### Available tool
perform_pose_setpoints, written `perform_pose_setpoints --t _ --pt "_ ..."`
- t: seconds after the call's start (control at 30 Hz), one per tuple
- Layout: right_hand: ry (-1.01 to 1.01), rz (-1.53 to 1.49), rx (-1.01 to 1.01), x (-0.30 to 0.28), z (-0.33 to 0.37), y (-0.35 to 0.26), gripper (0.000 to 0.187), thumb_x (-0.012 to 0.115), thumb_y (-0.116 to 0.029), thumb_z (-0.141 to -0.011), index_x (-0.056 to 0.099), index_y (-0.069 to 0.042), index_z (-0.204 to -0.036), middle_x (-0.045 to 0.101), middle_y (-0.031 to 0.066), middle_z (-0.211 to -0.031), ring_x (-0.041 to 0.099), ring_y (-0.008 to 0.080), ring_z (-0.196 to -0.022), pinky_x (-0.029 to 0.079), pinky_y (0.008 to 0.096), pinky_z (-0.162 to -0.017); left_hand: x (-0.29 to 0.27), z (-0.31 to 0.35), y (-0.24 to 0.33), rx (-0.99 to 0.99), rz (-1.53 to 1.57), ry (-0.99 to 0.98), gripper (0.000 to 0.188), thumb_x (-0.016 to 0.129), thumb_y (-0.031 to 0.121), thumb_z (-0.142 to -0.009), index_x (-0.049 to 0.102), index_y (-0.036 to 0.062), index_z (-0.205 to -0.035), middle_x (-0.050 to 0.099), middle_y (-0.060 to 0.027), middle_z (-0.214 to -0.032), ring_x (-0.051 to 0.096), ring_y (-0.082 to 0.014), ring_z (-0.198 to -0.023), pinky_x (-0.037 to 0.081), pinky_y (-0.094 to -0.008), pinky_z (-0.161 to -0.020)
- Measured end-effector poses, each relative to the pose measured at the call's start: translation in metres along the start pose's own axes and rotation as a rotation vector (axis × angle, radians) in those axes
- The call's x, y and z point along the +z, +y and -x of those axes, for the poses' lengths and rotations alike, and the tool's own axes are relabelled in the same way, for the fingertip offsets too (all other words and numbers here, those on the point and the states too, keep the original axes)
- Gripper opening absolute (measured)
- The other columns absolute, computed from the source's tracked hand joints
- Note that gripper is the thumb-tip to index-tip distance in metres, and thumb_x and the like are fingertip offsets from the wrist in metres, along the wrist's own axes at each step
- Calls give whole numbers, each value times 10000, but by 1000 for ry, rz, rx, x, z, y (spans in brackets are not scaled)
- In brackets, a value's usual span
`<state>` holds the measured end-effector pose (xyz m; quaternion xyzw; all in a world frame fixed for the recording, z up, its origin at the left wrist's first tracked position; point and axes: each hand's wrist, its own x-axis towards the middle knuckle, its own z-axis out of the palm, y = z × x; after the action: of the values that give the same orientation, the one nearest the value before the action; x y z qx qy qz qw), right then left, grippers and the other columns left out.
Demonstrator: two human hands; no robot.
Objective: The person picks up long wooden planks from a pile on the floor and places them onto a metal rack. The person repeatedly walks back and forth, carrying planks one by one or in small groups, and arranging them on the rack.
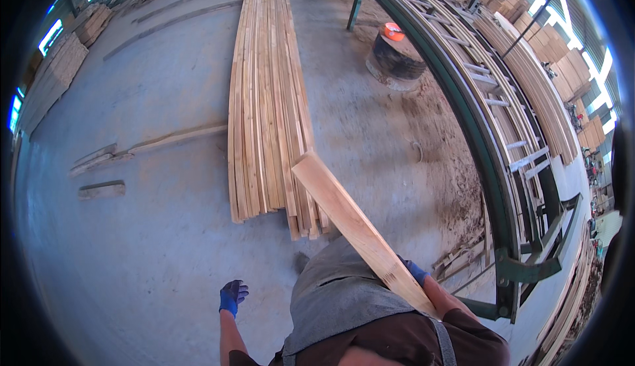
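Note:
A long, wide wooden board (344,214) slants along my right side, its far end over the near right corner of a stack of planks (268,101). My right hand (415,271), in a blue glove, is closed on the board's outer edge, with its fingers partly hidden behind the wood. The board's near end passes beside my grey apron (337,296). Out to my left, my left hand (233,296), also gloved in blue, hangs free over the floor. Its fingers are loosely bent and slightly apart, holding nothing.
A green metal roller conveyor (463,101) curves down the right side. Beside it stands a dark drum (397,62) with an orange container (394,31) on top. Wooden strips (178,139) and a short offcut (101,190) lie left of the stack. Scrap wood (463,253) lies near the conveyor's foot.

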<state>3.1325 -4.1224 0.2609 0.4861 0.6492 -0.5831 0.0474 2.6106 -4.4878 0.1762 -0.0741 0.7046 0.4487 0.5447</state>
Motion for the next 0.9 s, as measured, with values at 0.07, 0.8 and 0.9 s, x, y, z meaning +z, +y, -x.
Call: perform_pose_setpoints --t 0.07,0.8,0.9 --pt "-14 -118 115 -20 -10 -61 261 502 -316 -974 598 -181 -1175 677 27 -915 605 106 -819 493 322 -750 14 -19 18 16 16 15 423 549 428 -916 582 96 -1176 681 -146 -1049 667 -271 -893 496 -427 -797" --pt "137 -397 185 -332 -395 -162 561 436 -554 -949 714 -71 -877 681 64 -807 582 134 -737 479 342 -709 270 -148 298 -417 317 -3 208 570 317 -906 647 123 -909 681 -134 -863 638 -264 -715 462 -330 -548" --pt "195 -336 101 -375 -450 -230 553 434 -552 -952 714 -78 -895 681 58 -809 584 137 -732 480 342 -704 279 -236 385 -450 377 -118 190 574 304 -905 636 125 -879 677 -127 -843 637 -253 -701 453 -323 -523"
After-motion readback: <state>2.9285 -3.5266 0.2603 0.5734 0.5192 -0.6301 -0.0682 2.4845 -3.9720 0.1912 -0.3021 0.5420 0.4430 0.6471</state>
